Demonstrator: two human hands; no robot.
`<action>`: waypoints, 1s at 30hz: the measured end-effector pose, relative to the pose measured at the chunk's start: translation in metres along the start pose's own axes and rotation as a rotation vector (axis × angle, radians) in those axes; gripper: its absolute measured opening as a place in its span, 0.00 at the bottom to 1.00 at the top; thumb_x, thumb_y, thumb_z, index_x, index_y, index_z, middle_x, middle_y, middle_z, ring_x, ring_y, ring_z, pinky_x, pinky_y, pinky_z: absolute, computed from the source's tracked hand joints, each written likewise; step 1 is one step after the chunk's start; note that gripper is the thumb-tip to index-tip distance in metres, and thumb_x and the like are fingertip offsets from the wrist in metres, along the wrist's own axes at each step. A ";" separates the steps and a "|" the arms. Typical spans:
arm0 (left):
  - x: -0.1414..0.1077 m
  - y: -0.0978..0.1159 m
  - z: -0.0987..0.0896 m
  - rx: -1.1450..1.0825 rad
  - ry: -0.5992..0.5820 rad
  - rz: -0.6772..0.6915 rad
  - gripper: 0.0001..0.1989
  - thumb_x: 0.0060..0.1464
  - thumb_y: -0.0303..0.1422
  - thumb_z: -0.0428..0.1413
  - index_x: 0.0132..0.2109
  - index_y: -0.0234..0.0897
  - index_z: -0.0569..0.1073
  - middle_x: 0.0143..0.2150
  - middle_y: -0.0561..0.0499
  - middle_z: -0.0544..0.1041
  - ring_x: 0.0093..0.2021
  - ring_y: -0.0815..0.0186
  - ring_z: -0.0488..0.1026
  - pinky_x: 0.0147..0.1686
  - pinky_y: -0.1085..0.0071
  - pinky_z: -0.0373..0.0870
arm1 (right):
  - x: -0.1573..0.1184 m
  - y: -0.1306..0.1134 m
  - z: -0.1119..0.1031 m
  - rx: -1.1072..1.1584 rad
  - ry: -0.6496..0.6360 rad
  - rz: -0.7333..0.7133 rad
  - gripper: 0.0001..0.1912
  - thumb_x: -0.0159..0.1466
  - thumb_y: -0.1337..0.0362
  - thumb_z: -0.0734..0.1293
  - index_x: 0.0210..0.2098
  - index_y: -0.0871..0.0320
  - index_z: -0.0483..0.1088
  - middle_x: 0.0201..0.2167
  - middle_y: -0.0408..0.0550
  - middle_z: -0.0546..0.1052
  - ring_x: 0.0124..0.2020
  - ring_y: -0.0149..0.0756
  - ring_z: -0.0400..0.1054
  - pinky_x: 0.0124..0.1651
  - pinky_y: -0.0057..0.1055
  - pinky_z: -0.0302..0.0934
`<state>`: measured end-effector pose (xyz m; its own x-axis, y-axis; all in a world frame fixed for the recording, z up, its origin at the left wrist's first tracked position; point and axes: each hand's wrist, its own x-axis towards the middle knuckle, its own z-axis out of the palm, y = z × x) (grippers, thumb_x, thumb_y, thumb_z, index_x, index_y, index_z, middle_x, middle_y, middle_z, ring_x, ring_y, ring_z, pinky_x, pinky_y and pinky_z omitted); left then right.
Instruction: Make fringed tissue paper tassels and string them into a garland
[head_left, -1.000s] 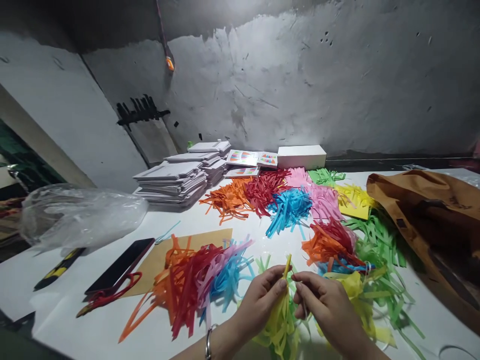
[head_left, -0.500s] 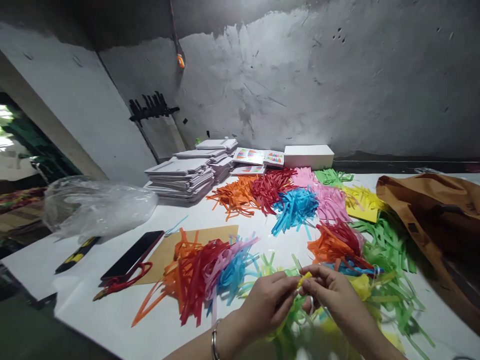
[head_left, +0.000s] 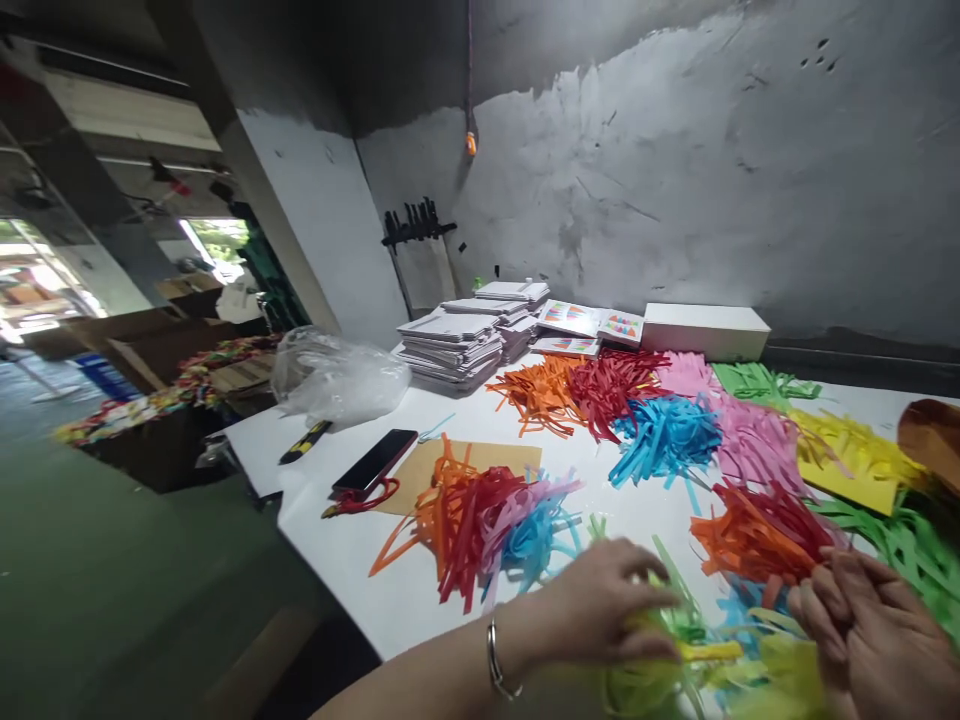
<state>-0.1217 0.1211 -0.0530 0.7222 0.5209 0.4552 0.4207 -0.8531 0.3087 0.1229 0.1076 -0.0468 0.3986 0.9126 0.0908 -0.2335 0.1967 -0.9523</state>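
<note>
My left hand (head_left: 600, 605), with a metal bangle at the wrist, is low in the middle, slightly blurred. Its fingers are apart and reach over yellow and green tissue-paper strips. Just beyond its fingertips lies a twisted yellow paper neck (head_left: 709, 652); whether they touch is unclear. To the right, my right hand (head_left: 874, 625) is closed in a pinch beside an orange and red paper tassel bundle (head_left: 765, 530). What sits between its fingertips is too small to tell. Yellow tissue strips (head_left: 784, 680) and blue ones lie between the hands.
A tassel row in orange, red, pink and blue (head_left: 480, 520) lies left on brown card. A phone (head_left: 375, 465), a yellow-black cutter (head_left: 305, 442) and a plastic bag (head_left: 337, 375) are farther left. Stacked flat white boxes (head_left: 450, 350) and a white carton (head_left: 705, 330) stand behind fringe piles.
My hands have parted from their shared hold on the yellow twist. The right one moved right; the left one opened over the strips. The view has swung left.
</note>
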 end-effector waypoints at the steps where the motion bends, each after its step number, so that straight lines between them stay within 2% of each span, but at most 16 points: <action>1: -0.001 -0.006 -0.016 -0.018 0.059 -0.121 0.13 0.62 0.39 0.56 0.50 0.39 0.77 0.51 0.43 0.77 0.49 0.60 0.74 0.50 0.67 0.68 | 0.000 0.001 -0.001 0.003 0.005 0.045 0.24 0.51 0.42 0.75 0.32 0.51 0.64 0.17 0.34 0.62 0.16 0.25 0.58 0.18 0.21 0.59; 2: -0.004 -0.013 -0.032 -0.028 0.102 -0.269 0.12 0.63 0.37 0.56 0.50 0.39 0.77 0.52 0.42 0.76 0.51 0.60 0.73 0.53 0.66 0.67 | -0.002 0.005 -0.001 0.001 0.009 0.101 0.27 0.48 0.42 0.77 0.33 0.51 0.65 0.20 0.36 0.66 0.19 0.27 0.63 0.20 0.21 0.62; 4: -0.015 -0.029 -0.061 -0.028 0.075 -0.547 0.10 0.58 0.32 0.59 0.47 0.41 0.78 0.50 0.43 0.76 0.51 0.57 0.73 0.53 0.64 0.66 | -0.007 0.017 -0.002 -0.030 -0.018 0.197 0.31 0.44 0.42 0.79 0.37 0.51 0.68 0.27 0.42 0.72 0.26 0.32 0.68 0.25 0.24 0.67; 5: -0.023 -0.037 -0.072 -0.021 0.062 -0.638 0.11 0.52 0.29 0.63 0.44 0.40 0.79 0.47 0.44 0.77 0.48 0.55 0.74 0.50 0.63 0.67 | -0.010 0.023 -0.002 -0.062 -0.067 0.219 0.30 0.45 0.42 0.79 0.39 0.51 0.69 0.29 0.44 0.73 0.27 0.33 0.69 0.26 0.26 0.68; 7: -0.038 -0.052 -0.084 -0.019 0.066 -0.763 0.09 0.42 0.25 0.65 0.34 0.38 0.79 0.36 0.45 0.78 0.39 0.54 0.75 0.43 0.63 0.68 | -0.016 0.035 -0.001 -0.137 -0.198 0.197 0.27 0.51 0.42 0.76 0.41 0.52 0.69 0.28 0.44 0.71 0.25 0.33 0.66 0.24 0.26 0.65; 9: -0.050 -0.063 -0.087 -0.050 0.124 -0.833 0.05 0.40 0.24 0.63 0.25 0.37 0.76 0.26 0.49 0.75 0.32 0.57 0.73 0.38 0.65 0.67 | -0.020 0.042 0.000 -0.207 -0.307 0.155 0.24 0.55 0.42 0.73 0.40 0.52 0.69 0.23 0.42 0.68 0.22 0.32 0.62 0.21 0.27 0.61; 11: -0.056 -0.067 -0.088 -0.111 0.224 -0.869 0.04 0.43 0.26 0.61 0.23 0.37 0.74 0.24 0.50 0.74 0.31 0.59 0.72 0.36 0.67 0.66 | -0.024 0.044 0.003 -0.267 -0.365 0.116 0.23 0.57 0.41 0.71 0.39 0.52 0.70 0.21 0.41 0.66 0.21 0.32 0.61 0.21 0.28 0.59; 14: -0.051 -0.064 -0.094 -0.254 0.439 -0.873 0.07 0.52 0.34 0.57 0.31 0.36 0.77 0.28 0.50 0.76 0.32 0.62 0.71 0.34 0.69 0.65 | -0.027 0.042 0.008 -0.357 -0.418 0.053 0.23 0.58 0.39 0.68 0.36 0.52 0.71 0.21 0.42 0.68 0.21 0.34 0.61 0.22 0.29 0.60; 17: -0.037 -0.054 -0.098 -0.464 0.639 -0.845 0.13 0.53 0.41 0.56 0.39 0.35 0.76 0.29 0.51 0.75 0.30 0.65 0.70 0.32 0.72 0.65 | -0.029 0.036 0.012 -0.456 -0.448 -0.036 0.21 0.61 0.40 0.66 0.36 0.52 0.71 0.21 0.42 0.68 0.21 0.35 0.63 0.23 0.29 0.60; 19: -0.023 -0.042 -0.091 -0.634 0.704 -0.824 0.16 0.52 0.43 0.58 0.42 0.35 0.74 0.30 0.52 0.74 0.28 0.68 0.69 0.30 0.73 0.66 | -0.032 0.033 0.014 -0.520 -0.441 -0.130 0.20 0.64 0.43 0.63 0.38 0.52 0.71 0.24 0.43 0.71 0.25 0.36 0.66 0.28 0.29 0.63; 21: -0.008 -0.028 -0.074 -0.811 0.696 -0.817 0.18 0.51 0.43 0.60 0.43 0.34 0.73 0.29 0.53 0.73 0.24 0.71 0.67 0.27 0.75 0.65 | -0.038 0.030 0.017 -0.564 -0.423 -0.240 0.18 0.67 0.46 0.61 0.40 0.53 0.70 0.30 0.46 0.75 0.31 0.38 0.71 0.34 0.30 0.65; 24: 0.016 -0.004 -0.037 -1.043 0.606 -0.828 0.16 0.49 0.40 0.62 0.40 0.34 0.71 0.29 0.53 0.72 0.22 0.73 0.66 0.23 0.77 0.64 | -0.053 0.032 0.023 -0.571 -0.418 -0.380 0.15 0.69 0.50 0.61 0.46 0.53 0.68 0.29 0.43 0.74 0.29 0.35 0.70 0.34 0.28 0.63; 26: 0.027 0.009 -0.015 -1.157 0.527 -0.834 0.15 0.49 0.38 0.63 0.39 0.33 0.71 0.28 0.54 0.71 0.22 0.73 0.66 0.23 0.77 0.64 | -0.059 0.035 0.027 -0.559 -0.464 -0.489 0.11 0.70 0.55 0.61 0.48 0.52 0.68 0.28 0.42 0.73 0.26 0.34 0.68 0.33 0.28 0.62; 28: 0.034 0.015 0.002 -1.246 0.444 -0.843 0.15 0.49 0.37 0.63 0.40 0.33 0.71 0.29 0.54 0.71 0.22 0.73 0.66 0.24 0.75 0.66 | -0.058 0.035 0.027 -0.544 -0.529 -0.582 0.09 0.71 0.59 0.60 0.45 0.52 0.70 0.30 0.44 0.74 0.29 0.35 0.69 0.35 0.29 0.61; 30: 0.034 0.016 0.011 -1.210 0.461 -0.841 0.16 0.51 0.37 0.62 0.45 0.35 0.70 0.33 0.51 0.73 0.26 0.70 0.70 0.28 0.72 0.70 | -0.051 0.031 0.026 -0.530 -0.512 -0.547 0.10 0.71 0.59 0.58 0.40 0.53 0.70 0.30 0.45 0.74 0.30 0.35 0.68 0.35 0.29 0.60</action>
<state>-0.0844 0.1251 -0.0416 0.1904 0.9803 -0.0521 -0.2406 0.0981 0.9657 0.0726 0.0768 -0.0736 -0.1369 0.8131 0.5658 0.3595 0.5730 -0.7365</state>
